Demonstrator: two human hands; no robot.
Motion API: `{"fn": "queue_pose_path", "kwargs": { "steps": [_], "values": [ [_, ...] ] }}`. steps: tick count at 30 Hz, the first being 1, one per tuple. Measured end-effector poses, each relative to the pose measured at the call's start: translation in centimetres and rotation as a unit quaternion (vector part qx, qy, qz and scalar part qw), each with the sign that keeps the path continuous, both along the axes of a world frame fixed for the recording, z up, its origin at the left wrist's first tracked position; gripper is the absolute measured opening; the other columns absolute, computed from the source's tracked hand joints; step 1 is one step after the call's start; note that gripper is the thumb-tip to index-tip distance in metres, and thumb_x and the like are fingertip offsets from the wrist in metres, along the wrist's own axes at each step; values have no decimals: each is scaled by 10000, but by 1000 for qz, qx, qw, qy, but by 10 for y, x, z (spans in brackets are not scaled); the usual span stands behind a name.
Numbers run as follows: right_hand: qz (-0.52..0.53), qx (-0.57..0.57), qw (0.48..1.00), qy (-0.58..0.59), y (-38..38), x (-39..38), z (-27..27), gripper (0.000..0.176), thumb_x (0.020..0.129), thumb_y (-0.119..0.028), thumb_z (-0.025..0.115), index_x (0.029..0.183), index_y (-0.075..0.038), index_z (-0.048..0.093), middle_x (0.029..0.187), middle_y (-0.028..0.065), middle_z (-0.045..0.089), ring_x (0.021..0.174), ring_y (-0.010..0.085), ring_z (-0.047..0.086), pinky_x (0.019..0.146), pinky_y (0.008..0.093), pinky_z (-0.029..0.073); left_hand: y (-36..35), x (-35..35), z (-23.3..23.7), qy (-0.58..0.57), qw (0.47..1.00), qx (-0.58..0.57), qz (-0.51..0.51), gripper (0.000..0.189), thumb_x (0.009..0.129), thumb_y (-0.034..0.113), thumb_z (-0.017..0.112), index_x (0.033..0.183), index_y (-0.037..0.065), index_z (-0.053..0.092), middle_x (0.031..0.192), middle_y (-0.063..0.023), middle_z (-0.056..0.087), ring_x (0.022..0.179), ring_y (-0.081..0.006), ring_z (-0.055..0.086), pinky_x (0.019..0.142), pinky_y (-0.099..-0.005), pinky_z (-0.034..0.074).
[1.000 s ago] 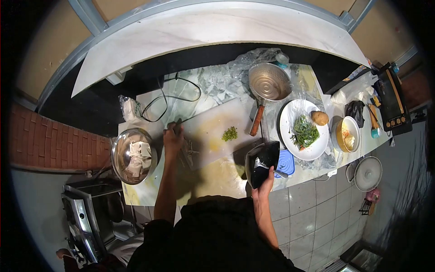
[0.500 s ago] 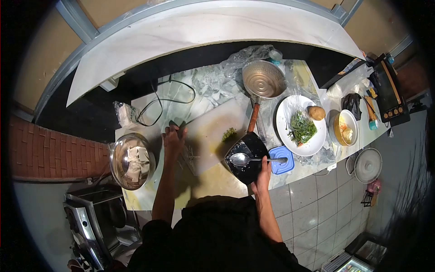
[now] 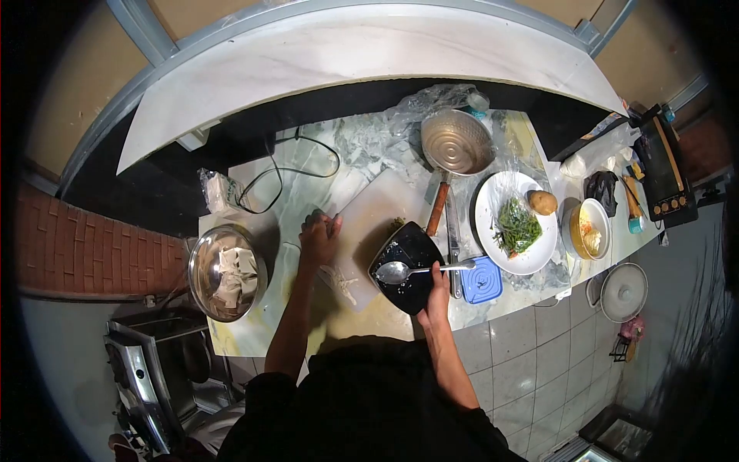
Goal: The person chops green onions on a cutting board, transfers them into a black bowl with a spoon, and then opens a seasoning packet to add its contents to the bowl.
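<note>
Head view, straight down on the table (image 3: 368, 306). Our right hand (image 3: 436, 291) is clamped on the near rim of the black dish (image 3: 402, 248) and holds it over the right end of the white cutting board (image 3: 368, 209). A metal spoon (image 3: 406, 270) lies across the dish, bowl end left, handle running right past our thumb. The dish hides most of the chopped greens (image 3: 396, 224) on the board, and only a sliver shows at its far edge. Our left hand (image 3: 319, 237) sits at the board's left edge with fingers bunched and curled down. We cannot tell whether it pinches anything. Pale scraps (image 3: 339, 277) lie on the board just beside that wrist. A blue lid (image 3: 483, 282) sits just right of the dish. Beyond the board is a steel pan (image 3: 458, 141) with its wooden handle pointing toward us. Right of it, a white plate (image 3: 493, 192) carries green stalks (image 3: 516, 225) and a potato (image 3: 543, 202). A steel bowl (image 3: 202, 266) of white pieces is well apart on the left.
</note>
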State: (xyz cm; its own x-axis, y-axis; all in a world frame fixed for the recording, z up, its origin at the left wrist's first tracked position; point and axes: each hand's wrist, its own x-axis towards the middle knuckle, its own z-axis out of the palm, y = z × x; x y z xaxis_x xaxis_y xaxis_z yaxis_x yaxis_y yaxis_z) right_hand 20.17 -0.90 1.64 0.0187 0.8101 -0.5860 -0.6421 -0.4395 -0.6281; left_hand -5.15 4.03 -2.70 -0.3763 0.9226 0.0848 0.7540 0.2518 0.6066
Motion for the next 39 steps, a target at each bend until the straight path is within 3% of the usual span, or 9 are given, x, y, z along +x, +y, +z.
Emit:
{"fn": "queue_pose_path", "kwargs": {
  "steps": [6, 10, 12, 18, 21, 25, 35, 36, 39],
  "values": [
    [0, -8, 1000, -23, -1, -1, 7, 506, 890, -378, 573, 1237, -35, 435, 1117, 107, 573, 1000, 241, 588, 850, 399, 501, -4, 0, -19, 96, 993, 63, -38, 358, 870, 347, 565, 882, -4, 498, 933, -207, 556, 840, -405, 528, 733, -502, 427],
    [8, -11, 1000, -8, -1, 0, 3, 513, 884, -391, 580, 1226, -35, 441, 1117, 110, 567, 993, 239, 585, 852, 395, 499, -11, 13, 6, 37, 995, 85, 38, 352, 885, 344, 544, 861, -3, 488, 888, -231, 577, 824, -428, 549, 717, -511, 433],
    [13, -8, 1000, -7, -3, 0, 1, 511, 883, -392, 581, 1223, -37, 444, 1122, 111, 564, 998, 237, 582, 855, 397, 496, -9, 12, 24, -15, 996, -79, 48, 384, 905, 384, 500, 910, 0, 501, 828, -246, 602, 794, -446, 572, 694, -526, 438],
    [44, 1, 999, -24, -5, 0, 17, 594, 884, -420, 571, 1297, -34, 389, 1211, 132, 516, 1055, 237, 544, 866, 382, 479, -15, 4, 17, 14, 997, -59, 45, 448, 920, 460, 426, 924, 52, 613, 829, -225, 624, 798, -440, 583, 714, -529, 450],
    [87, -58, 959, -263, -10, 13, 42, 777, 894, -486, 520, 1419, 1, 217, 1350, 166, 403, 1159, 229, 450, 937, 339, 401, -17, -2, 12, 14, 994, -64, 86, 462, 917, 469, 428, 879, 62, 643, 830, -229, 623, 828, -432, 580, 747, -518, 449],
    [50, 64, 937, -339, -12, 45, -4, 513, 941, -360, 506, 1249, 43, 428, 1178, 120, 501, 1055, 181, 463, 916, 299, 374, -19, -14, 15, 1, 993, -90, 78, 472, 914, 482, 426, 906, 64, 646, 835, -226, 625, 848, -427, 576, 771, -507, 446],
    [49, 65, 899, -431, -9, 44, 1, 369, 962, -259, 472, 1186, 33, 490, 1083, 109, 541, 981, 161, 473, 877, 285, 380, -19, -39, 60, -19, 995, -43, 89, 460, 926, 461, 418, 913, 54, 630, 762, -223, 611, 763, -444, 571, 686, -522, 427],
    [11, 120, 890, -440, -7, 42, -25, 285, 960, -219, 470, 1083, 32, 523, 932, 69, 545, 864, 134, 470, 785, 268, 396, -18, -42, 65, -1, 994, -43, 97, 460, 929, 458, 416, 916, 49, 627, 756, -222, 610, 753, -448, 568, 676, -524, 425],
    [84, 104, 882, -452, 6, 29, -33, 402, 960, -276, 443, 1096, 100, 473, 985, 231, 561, 920, 277, 516, 856, 366, 391, -19, -46, 79, 0, 997, -17, 79, 443, 936, 434, 419, 904, 43, 625, 757, -228, 607, 766, -446, 566, 674, -518, 426]
  ]
}}
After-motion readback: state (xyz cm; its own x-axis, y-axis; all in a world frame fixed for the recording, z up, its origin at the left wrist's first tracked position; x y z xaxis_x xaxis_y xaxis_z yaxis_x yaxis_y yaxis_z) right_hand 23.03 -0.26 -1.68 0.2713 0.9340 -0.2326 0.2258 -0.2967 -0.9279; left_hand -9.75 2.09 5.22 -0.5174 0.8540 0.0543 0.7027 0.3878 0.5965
